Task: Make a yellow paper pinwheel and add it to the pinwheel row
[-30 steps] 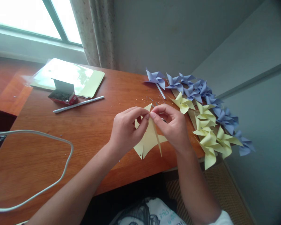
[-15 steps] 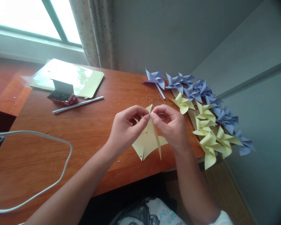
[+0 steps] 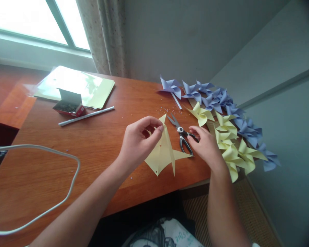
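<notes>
A yellow paper pinwheel blank [image 3: 157, 157], with slit corners and small punched holes, is on the table beneath my hands. My left hand [image 3: 141, 135] pinches one folded-in corner between thumb and forefinger above its middle. One paper point stands up in a fold, and another reaches right over the scissors' lower handle. My right hand [image 3: 206, 142] is off the paper, its fingers curved and apart over the upper handle of the black and grey scissors [image 3: 180, 130]. Whether it touches that handle I cannot tell. The scissors lie with their blades slightly apart, pointing away.
Several finished yellow pinwheels [image 3: 202, 115] and purple pinwheels [image 3: 192, 92] line the right side. At the back left are yellow paper sheets [image 3: 103, 91], an open small red box [image 3: 70, 104] and a paper stick [image 3: 86, 116]. A white cable [image 3: 76, 171] loops at left.
My right hand has let go of the paper's pinched corner and moved right and slightly down, uncovering the scissors. My left hand keeps its pinch in the same place.
</notes>
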`<action>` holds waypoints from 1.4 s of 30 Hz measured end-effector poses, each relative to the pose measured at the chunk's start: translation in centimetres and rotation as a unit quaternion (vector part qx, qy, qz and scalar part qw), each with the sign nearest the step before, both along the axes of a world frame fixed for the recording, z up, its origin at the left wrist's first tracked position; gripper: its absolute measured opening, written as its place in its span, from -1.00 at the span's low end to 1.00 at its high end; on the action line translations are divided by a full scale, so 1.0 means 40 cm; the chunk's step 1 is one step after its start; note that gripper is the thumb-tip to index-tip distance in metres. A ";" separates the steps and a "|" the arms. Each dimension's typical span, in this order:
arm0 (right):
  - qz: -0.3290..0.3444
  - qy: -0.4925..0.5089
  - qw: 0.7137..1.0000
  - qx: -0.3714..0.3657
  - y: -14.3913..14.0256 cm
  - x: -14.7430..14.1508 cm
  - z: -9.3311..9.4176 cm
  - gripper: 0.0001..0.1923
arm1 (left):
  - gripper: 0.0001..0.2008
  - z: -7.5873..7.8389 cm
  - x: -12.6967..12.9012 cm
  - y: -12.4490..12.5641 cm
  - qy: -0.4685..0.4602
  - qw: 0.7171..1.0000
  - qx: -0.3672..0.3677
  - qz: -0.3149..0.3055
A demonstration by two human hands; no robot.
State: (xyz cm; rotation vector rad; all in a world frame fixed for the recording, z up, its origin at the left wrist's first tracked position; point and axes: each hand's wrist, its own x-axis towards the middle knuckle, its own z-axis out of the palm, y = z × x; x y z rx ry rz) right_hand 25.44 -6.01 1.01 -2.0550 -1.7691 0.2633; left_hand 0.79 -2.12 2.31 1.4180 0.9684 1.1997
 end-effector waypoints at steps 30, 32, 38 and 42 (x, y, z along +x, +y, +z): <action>0.142 0.152 0.976 0.060 -0.060 -0.036 0.093 -0.31 | -0.89 -0.005 0.000 0.005 0.062 0.994 0.090 -0.008; 0.159 0.116 0.977 0.077 -0.058 -0.043 0.101 -0.31 | -0.88 -0.002 -0.001 0.004 0.063 0.993 0.097 -0.010; 0.185 0.047 0.977 0.091 -0.055 -0.054 0.114 -0.31 | -0.88 -0.001 -0.001 0.001 0.046 0.994 0.095 -0.027; 0.188 0.045 0.977 0.092 -0.056 -0.058 0.119 -0.33 | -0.87 -0.002 -0.001 0.001 0.048 0.993 0.101 -0.030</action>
